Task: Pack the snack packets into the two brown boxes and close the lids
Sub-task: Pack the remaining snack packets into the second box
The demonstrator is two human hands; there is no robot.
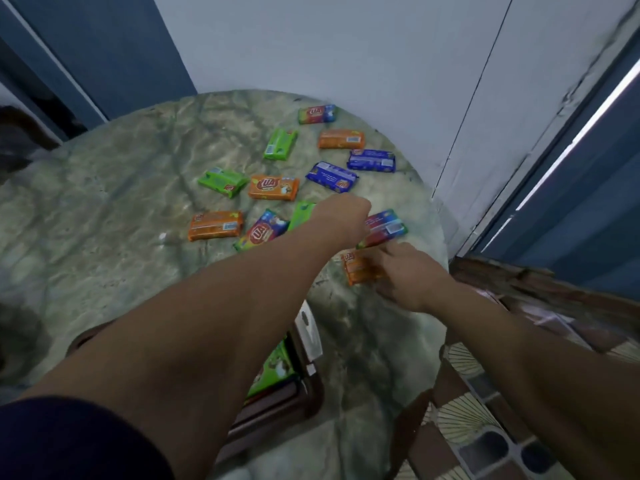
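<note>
Left hand (341,216): centre right of the frame, reaching across the body, fingers curled round the near end of a multicoloured packet (386,227), which it grips tilted just off the surface, probably to carry it to a box.

Right hand (407,275): just below the left, fingers curled over an orange packet (358,268) lying flat; it grips that packet at its right end, likely so both hands can lift at once.

Loose packets, upper centre, spread apart and lying flat, within easy reach:
- green packet (281,144), and a second green one (223,181) to its left;
- orange packets (341,139), (274,187) and (215,225);
- two blue packets (371,160), (331,177);
- a multicoloured one at the far edge (317,114), another (263,232) beside the left forearm;
- a further green one (301,216), partly hidden by the left wrist.

Brown box (304,386): lower centre, mostly hidden under the left forearm, open, with a green packet (273,367) showing inside. A second box cannot be made out.

Surface (104,209): round, marbled green-grey stone, glossy.

Room: pale wall (346,46) behind, dark blue panels at upper left and right, patterned floor tiles (467,410) at lower right.

Judgement: packing is at an early stage; most packets lie outside.
</note>
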